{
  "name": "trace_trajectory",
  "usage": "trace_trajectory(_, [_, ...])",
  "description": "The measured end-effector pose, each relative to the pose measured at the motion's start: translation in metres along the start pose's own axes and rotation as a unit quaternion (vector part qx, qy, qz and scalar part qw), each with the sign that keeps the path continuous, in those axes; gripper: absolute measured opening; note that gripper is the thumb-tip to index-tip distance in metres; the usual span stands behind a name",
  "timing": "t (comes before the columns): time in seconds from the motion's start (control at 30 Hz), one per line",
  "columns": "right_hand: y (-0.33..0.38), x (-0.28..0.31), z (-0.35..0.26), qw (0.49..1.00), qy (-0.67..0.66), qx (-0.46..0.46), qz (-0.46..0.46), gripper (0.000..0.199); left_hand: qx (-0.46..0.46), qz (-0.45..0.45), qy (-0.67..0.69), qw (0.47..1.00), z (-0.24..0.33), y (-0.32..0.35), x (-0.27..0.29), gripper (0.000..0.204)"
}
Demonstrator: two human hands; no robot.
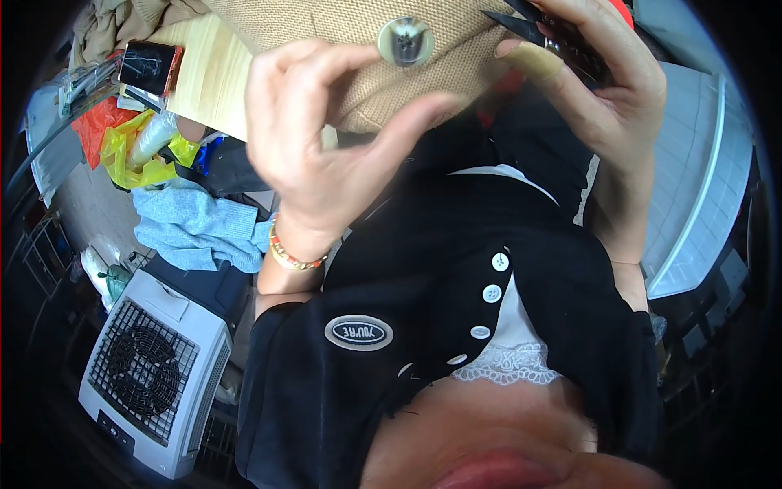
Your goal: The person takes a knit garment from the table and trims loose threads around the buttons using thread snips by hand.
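Tan knitted fabric point(326, 18) is spread before me at the top of the head view. On it sits a large round button point(406, 42), pale at the rim and dark in the middle. My left hand point(318, 122) has its index fingertip at the button's left edge, with the thumb spread apart from it, low over the fabric. Up at the right, my right hand point(623, 90) grips small dark scissors point(525, 28), their pointed blades turned left over the fabric. A tan plaster wraps the right thumb. The scissors' handles are partly hidden by the fingers.
A pale wooden tabletop point(213, 77) carries a phone point(151, 67) at the far left. Beside it are a yellow plastic bag point(122, 155) and a light blue cloth point(191, 224). An air cooler point(155, 367) stands at lower left. At the right is a white panel point(692, 179).
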State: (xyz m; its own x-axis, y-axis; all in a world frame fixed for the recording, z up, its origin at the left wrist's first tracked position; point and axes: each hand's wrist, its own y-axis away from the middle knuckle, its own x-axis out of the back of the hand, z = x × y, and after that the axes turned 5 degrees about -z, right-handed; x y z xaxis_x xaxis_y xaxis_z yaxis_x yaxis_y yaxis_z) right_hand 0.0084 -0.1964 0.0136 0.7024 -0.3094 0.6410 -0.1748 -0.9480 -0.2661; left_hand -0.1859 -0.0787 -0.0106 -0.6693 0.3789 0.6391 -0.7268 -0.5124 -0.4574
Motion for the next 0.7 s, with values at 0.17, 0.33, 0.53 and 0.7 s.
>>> trace_trajectory(0.17, [0.004, -0.004, -0.006, 0.998, -0.051, -0.032, 0.029, 0.041, 0.007, 0.045, -0.042, 0.998, 0.004, -0.004, -0.015, 0.035])
trace_trajectory(0.33, [0.004, -0.002, -0.027, 0.988, -0.123, -0.095, 0.013, 0.041, 0.034, 0.032, 0.011, 0.999, 0.005, 0.000, -0.006, 0.018])
trace_trajectory(0.53, [0.010, -0.001, -0.024, 0.988, -0.131, -0.082, 0.010, 0.040, -0.063, 0.038, 0.025, 0.997, -0.004, 0.003, -0.001, 0.021])
trace_trajectory(0.7, [0.013, 0.000, -0.022, 0.992, -0.120, -0.041, 0.021, 0.039, -0.228, 0.002, -0.084, 0.970, -0.015, -0.013, 0.005, 0.025])
